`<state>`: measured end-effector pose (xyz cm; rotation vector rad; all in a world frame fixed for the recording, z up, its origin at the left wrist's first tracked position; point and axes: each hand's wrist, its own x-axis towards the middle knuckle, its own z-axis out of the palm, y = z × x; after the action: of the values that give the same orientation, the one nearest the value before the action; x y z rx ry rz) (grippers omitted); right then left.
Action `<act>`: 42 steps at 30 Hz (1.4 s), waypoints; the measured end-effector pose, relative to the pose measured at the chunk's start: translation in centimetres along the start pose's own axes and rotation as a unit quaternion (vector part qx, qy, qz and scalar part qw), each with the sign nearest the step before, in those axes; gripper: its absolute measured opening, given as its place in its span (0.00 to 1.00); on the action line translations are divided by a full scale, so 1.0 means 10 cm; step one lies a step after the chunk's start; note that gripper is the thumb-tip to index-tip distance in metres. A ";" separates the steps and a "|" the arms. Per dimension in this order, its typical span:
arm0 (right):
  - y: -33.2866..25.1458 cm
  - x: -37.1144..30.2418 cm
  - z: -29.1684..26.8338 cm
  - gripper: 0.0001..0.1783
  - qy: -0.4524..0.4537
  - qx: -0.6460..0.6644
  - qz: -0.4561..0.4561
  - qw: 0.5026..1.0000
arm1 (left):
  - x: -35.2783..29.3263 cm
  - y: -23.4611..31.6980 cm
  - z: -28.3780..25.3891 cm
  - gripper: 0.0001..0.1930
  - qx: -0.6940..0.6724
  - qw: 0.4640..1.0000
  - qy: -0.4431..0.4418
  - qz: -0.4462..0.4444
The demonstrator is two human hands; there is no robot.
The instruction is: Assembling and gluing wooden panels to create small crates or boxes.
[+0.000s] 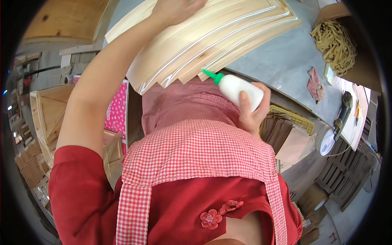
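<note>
Two hands are in my view as I follow the work from far away. The right hand (253,108) is gripping a white glue bottle (241,92), with the thumb on its side and the green nozzle (211,75) toward the wood. The nozzle tip is at the near end of the pale boards (192,34); if it touches them, I cannot tell. The left hand (175,10) is over the far part of these boards, but the picture edge cuts it, so I cannot tell if it holds or only rests.

The boards lie side by side, with stepped ends beside the checked apron (196,151), and carry shiny lines of glue (143,87). I think that a too strong squeeze could make the glue run over the board ends and onto the apron. A careless left forearm could smear the wet lines, or push the boards out of order.

Farther out, the grey table (265,55) bears a pink cloth (315,85), and beyond it yellowish bands (335,47) lie in a box.
</note>
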<state>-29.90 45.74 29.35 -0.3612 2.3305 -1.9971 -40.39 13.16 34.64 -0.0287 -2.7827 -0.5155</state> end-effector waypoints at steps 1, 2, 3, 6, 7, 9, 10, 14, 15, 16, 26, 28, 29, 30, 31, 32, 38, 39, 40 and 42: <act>-0.04 -0.08 0.05 0.24 -0.024 -0.001 0.022 0.999 | -0.01 0.00 0.01 0.25 -0.002 1.000 0.007 0.004; -0.09 -0.14 0.08 0.24 -0.048 -0.003 0.044 0.998 | -0.03 0.00 0.02 0.25 -0.004 1.000 0.014 0.009; -0.13 -0.15 0.11 0.25 -0.073 0.002 0.050 0.996 | -0.02 -0.01 0.00 0.25 -0.003 1.000 0.015 0.004; -0.13 -0.19 0.14 0.26 -0.041 0.035 0.054 0.997 | -0.02 -0.02 -0.02 0.25 -0.009 1.000 0.006 0.011; -0.08 -0.17 0.15 0.26 -0.006 0.033 0.033 0.999 | -0.02 -0.02 -0.01 0.25 -0.015 1.000 0.010 0.017; -0.07 -0.14 0.13 0.25 -0.006 0.025 0.027 0.999 | -0.02 -0.02 0.00 0.24 -0.019 0.999 0.015 0.022; -0.07 -0.13 0.13 0.25 -0.014 0.022 0.028 0.999 | -0.01 -0.01 -0.01 0.24 -0.019 0.999 0.014 0.023; -0.20 -0.17 0.25 0.26 -0.101 0.003 0.055 0.993 | -0.07 0.05 -0.18 0.23 -0.062 0.998 -0.022 -0.004; -0.20 -0.17 0.25 0.26 -0.106 0.031 0.069 0.992 | -0.08 -0.02 -0.20 0.23 -0.060 0.998 -0.016 -0.004; -0.18 -0.14 0.26 0.26 -0.114 0.063 0.082 0.988 | -0.13 -0.22 -0.17 0.23 -0.166 0.982 0.029 -0.090; -0.22 0.52 -0.43 0.22 0.115 0.209 0.033 0.971 | -2.87 -0.65 -0.09 0.13 -0.710 0.446 0.278 -0.468; -0.18 0.75 -0.49 0.22 0.195 0.215 0.034 0.956 | -2.36 0.29 0.05 0.28 -0.741 0.391 0.241 -0.491; -0.14 0.86 -0.53 0.22 0.218 0.218 0.013 0.951 | -2.33 0.43 0.18 0.30 -0.781 0.367 0.188 -0.469; -0.10 0.96 -0.59 0.22 0.227 0.219 0.004 0.949 | -2.31 0.48 0.36 0.32 -0.816 0.280 0.180 -0.473; -0.04 1.06 -0.66 0.21 0.241 0.213 -0.004 0.947 | -2.23 0.62 0.38 0.34 -0.857 0.217 0.162 -0.439; -0.01 1.14 -0.72 0.20 0.255 0.206 -0.013 0.945 | -2.13 0.71 0.39 0.34 -0.860 0.221 0.151 -0.434; 0.28 1.75 -1.15 0.22 0.342 0.120 0.008 0.932 | -1.90 0.80 0.36 0.37 -0.866 0.199 0.099 -0.447; 0.29 1.86 -1.19 0.23 0.359 0.088 0.025 0.929 | -1.87 0.85 0.31 0.38 -0.858 0.183 0.117 -0.466; 0.29 1.96 -1.23 0.23 0.365 0.090 0.024 0.926 | -1.84 0.87 0.27 0.38 -0.858 0.187 0.112 -0.465; 0.26 2.15 -1.29 0.21 0.369 0.026 0.051 0.927 | -1.82 0.89 0.23 0.38 -0.859 0.203 0.123 -0.453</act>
<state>-53.59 54.09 31.34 0.6230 2.5628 -2.4243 -23.11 22.96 30.13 0.9896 -0.0852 -2.8516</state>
